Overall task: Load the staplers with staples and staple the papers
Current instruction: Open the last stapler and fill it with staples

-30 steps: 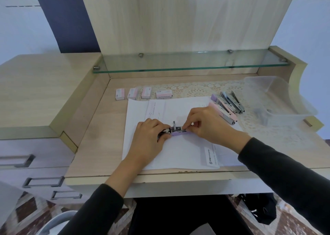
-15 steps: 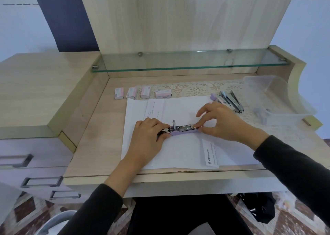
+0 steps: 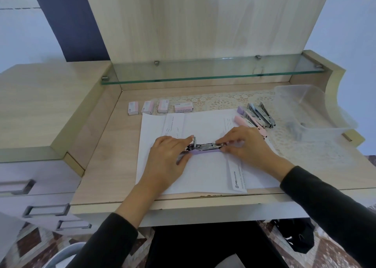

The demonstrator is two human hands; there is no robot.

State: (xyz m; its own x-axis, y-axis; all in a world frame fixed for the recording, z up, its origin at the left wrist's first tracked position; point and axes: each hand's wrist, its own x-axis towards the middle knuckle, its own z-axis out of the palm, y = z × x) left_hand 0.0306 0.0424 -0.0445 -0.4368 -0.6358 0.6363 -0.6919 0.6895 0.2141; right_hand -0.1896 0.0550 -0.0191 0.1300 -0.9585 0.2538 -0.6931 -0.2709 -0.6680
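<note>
A lilac stapler [image 3: 205, 149] lies opened flat on the white papers [image 3: 203, 174], its metal staple channel facing up. My left hand [image 3: 169, 155] grips its left end. My right hand [image 3: 244, 145] pinches its right end with fingertips at the channel. Whether staples lie in the channel is too small to tell. Several more staplers [image 3: 255, 118], lilac, pink and metal, lie in a row at the right of the papers. Several small pink staple boxes [image 3: 160, 107] stand in a line behind the papers.
A clear plastic tray [image 3: 311, 113] sits at the right on a lace mat [image 3: 219, 101]. A glass shelf [image 3: 203, 72] runs above the desk's back. Drawers [image 3: 40, 208] are at the lower left. A dark bag [image 3: 293, 237] lies on the floor.
My right hand drew back to the right half a second ago, then came in again onto the stapler's right end. My left hand kept its hold on the left end.
</note>
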